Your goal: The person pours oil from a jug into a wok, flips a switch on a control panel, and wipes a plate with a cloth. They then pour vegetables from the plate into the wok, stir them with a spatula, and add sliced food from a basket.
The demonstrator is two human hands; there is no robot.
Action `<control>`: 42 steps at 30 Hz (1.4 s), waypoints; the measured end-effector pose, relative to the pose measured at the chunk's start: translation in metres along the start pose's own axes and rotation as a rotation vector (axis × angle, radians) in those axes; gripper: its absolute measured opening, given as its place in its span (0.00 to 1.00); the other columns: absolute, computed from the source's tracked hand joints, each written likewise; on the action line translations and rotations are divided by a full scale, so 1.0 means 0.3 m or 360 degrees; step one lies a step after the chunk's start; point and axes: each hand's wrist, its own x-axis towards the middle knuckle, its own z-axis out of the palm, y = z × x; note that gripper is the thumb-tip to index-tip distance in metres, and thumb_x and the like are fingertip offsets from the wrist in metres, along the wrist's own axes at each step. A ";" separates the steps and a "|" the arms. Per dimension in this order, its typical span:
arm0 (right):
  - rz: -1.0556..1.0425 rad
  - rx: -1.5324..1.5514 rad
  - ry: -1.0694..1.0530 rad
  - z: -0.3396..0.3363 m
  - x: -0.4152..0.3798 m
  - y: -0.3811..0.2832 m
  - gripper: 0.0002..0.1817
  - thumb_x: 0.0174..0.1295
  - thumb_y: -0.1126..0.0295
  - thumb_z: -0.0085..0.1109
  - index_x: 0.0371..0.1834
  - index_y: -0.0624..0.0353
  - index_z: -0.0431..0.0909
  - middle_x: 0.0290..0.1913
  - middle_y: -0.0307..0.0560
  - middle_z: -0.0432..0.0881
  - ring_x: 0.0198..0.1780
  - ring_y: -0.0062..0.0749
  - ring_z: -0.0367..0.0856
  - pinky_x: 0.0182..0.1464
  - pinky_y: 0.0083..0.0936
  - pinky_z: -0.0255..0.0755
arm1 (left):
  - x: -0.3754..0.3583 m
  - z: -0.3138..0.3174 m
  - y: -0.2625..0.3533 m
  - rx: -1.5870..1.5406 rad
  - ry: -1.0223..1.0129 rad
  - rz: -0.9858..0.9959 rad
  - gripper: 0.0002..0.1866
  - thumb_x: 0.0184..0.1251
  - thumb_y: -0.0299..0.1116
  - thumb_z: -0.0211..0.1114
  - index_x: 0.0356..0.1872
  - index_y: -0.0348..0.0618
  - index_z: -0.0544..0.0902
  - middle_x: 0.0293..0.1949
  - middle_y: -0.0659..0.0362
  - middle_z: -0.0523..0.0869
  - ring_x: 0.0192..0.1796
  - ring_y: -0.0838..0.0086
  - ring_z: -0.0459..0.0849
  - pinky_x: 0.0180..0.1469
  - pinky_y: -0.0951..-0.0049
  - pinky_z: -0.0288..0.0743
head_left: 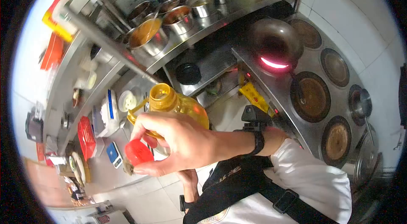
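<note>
Red cap (138, 152) sits pinched in our right hand (178, 141), at seven o'clock from the open oil bottle (176, 105); bottle mouth points toward eleven. Our left hand (189, 181) hangs below, its grip unclear.

Translucent glossy plastic bottle (178, 105), red plastic cap (138, 153), shiny steel shelf (254, 1).
</note>
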 end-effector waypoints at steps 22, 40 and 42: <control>0.0807 0.0415 -0.0612 0.651 0.249 0.303 0.14 0.58 0.55 0.55 0.29 0.54 0.73 0.25 0.29 0.72 0.19 0.06 0.55 0.19 0.09 0.44 | -0.281 -0.534 0.118 0.0484 0.0612 0.0148 0.33 0.65 0.42 0.53 0.64 0.33 0.54 0.63 0.47 0.62 0.66 0.65 0.59 0.65 0.71 0.52; -0.0155 -0.1242 -0.1117 0.530 0.478 0.520 0.16 0.53 0.66 0.60 0.41 0.63 0.70 0.36 0.50 0.69 0.39 0.39 0.73 0.43 0.27 0.67 | 0.108 -0.314 0.407 0.0997 0.0431 0.0859 0.33 0.56 0.22 0.56 0.65 0.48 0.58 0.64 0.58 0.62 0.67 0.67 0.57 0.65 0.61 0.50; -0.0165 -0.1257 -0.1257 0.537 0.508 0.537 0.17 0.51 0.67 0.61 0.41 0.63 0.70 0.36 0.52 0.69 0.40 0.45 0.72 0.43 0.30 0.67 | 0.174 -0.344 0.411 0.0702 0.0605 0.0814 0.31 0.52 0.18 0.52 0.61 0.46 0.64 0.62 0.58 0.66 0.66 0.68 0.60 0.65 0.61 0.52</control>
